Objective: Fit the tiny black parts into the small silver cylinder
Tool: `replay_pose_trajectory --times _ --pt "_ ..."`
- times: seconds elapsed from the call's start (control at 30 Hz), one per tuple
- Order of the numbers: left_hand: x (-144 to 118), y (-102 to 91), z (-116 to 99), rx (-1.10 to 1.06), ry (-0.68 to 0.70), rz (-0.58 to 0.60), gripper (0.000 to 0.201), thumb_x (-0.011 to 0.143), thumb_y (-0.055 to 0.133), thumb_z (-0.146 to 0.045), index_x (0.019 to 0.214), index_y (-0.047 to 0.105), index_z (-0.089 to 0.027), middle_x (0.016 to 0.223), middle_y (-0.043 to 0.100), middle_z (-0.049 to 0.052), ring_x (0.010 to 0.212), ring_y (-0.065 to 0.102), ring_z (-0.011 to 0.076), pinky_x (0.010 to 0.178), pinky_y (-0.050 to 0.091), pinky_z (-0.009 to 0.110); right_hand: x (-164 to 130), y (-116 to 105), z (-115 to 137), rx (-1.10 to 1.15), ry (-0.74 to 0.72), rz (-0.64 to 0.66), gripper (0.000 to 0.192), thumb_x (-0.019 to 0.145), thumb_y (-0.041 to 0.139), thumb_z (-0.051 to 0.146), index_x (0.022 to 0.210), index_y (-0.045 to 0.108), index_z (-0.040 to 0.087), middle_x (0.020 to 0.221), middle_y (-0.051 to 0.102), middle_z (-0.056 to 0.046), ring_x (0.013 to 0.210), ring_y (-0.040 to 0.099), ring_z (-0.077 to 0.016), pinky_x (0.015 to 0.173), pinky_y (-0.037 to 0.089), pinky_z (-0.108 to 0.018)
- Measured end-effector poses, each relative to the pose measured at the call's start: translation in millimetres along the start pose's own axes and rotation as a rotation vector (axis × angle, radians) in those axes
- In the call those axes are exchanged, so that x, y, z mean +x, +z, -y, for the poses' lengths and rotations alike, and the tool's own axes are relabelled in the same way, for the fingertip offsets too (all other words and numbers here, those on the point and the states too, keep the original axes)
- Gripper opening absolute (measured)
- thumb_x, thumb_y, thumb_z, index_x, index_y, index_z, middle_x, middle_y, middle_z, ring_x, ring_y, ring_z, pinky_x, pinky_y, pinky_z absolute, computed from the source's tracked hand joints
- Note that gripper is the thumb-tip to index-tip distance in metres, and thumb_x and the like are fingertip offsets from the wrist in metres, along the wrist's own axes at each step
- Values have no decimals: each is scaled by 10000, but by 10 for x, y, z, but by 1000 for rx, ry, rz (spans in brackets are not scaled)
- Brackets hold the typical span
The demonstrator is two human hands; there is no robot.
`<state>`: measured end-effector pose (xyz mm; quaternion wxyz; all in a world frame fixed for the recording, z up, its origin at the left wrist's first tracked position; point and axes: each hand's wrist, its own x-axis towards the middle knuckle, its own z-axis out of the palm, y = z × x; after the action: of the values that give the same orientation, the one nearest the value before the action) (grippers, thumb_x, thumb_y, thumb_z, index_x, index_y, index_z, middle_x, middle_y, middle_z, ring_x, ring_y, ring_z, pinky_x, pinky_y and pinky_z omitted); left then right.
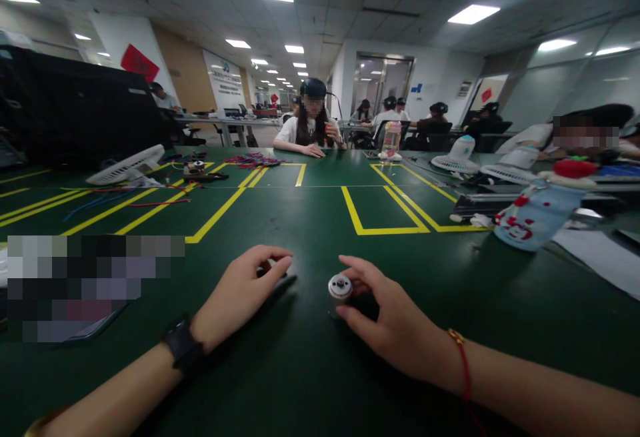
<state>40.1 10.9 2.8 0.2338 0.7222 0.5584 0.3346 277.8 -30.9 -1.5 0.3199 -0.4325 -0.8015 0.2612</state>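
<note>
A small motor [341,286], a silver cylinder with a short shaft and holes in its top face, stands upright on the dark green table [280,383]. My right hand [387,313] is around its right side, thumb against the near side and fingertips behind it; the index finger stretches past it. A red cord bracelet circles that wrist. To the left, apart from the motor, my left hand [245,287] hovers at or just over the tabletop with nothing in it. Its fingers curve loosely, with a gap between thumb and index finger. A black watch [183,345] is on that wrist.
Yellow tape [395,231] marks boxes on the table. A blue bottle [543,213] stands at right, near white fans [455,162]. Wires [255,160] and another fan [127,165] lie at far left. Across the table sits a person [310,127]. A blurred-out object [75,290] lies left.
</note>
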Motion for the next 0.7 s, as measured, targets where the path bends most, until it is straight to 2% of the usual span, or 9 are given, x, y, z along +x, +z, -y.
replay_pose_trajectory --times 0.07,0.1,0.2,0.3,0.43,0.53,0.6,0.7 --pt "-44 58 -125 -27 103 11 303 864 485 -450 1018 679 -275 1069 646 31 975 586 224 861 445 345 -17 13 -62 63 53 -5 710 759 638 327 1364 278 235 1148 576 -43 1026 556 -135 941 444 -328" --pt "-66 92 -200 -58 143 38 287 870 488 -435 1026 681 -291 1092 626 29 996 575 216 879 443 344 -18 19 -85 95 64 0 721 745 655 328 1351 276 230 1133 583 -41 1019 560 -135 934 447 -326" --pt "-106 187 -411 -141 194 142 241 860 529 -418 992 704 -318 1090 602 23 1000 565 202 897 445 338 7 38 -107 163 74 21 616 757 646 305 1282 332 226 1122 590 -32 1018 564 -127 915 454 -311" --pt "-100 216 -520 -177 196 156 196 841 569 -404 895 729 -305 1037 602 16 956 572 191 863 456 319 34 36 -78 171 75 29 550 757 644 287 1238 384 223 1140 580 -31 1015 562 -126 896 459 -297" --pt "-88 149 -470 -155 143 61 223 826 575 -436 873 726 -279 969 611 23 891 580 199 803 463 331 20 -16 -27 100 51 7 396 773 603 258 1143 470 210 1053 597 -22 900 573 -107 791 474 -252" --pt "-115 140 -335 -73 106 112 218 804 593 -450 874 742 -307 983 623 23 915 578 216 838 447 357 -5 -45 -24 63 53 -13 364 765 588 232 1113 485 205 1009 602 -19 852 573 -101 752 473 -241" --pt "-139 186 -245 27 123 171 191 795 607 -442 869 750 -339 1031 631 20 962 564 233 871 422 384 -18 -43 -44 55 51 -19 396 763 586 230 1141 471 206 1039 596 -28 891 574 -110 785 476 -251" --pt "-164 284 -170 172 161 196 166 793 608 -447 868 745 -393 1088 637 2 996 544 261 859 398 419 -35 -12 -88 -2 38 -35 513 769 590 272 1248 415 220 1160 556 -56 1006 557 -143 882 467 -299"
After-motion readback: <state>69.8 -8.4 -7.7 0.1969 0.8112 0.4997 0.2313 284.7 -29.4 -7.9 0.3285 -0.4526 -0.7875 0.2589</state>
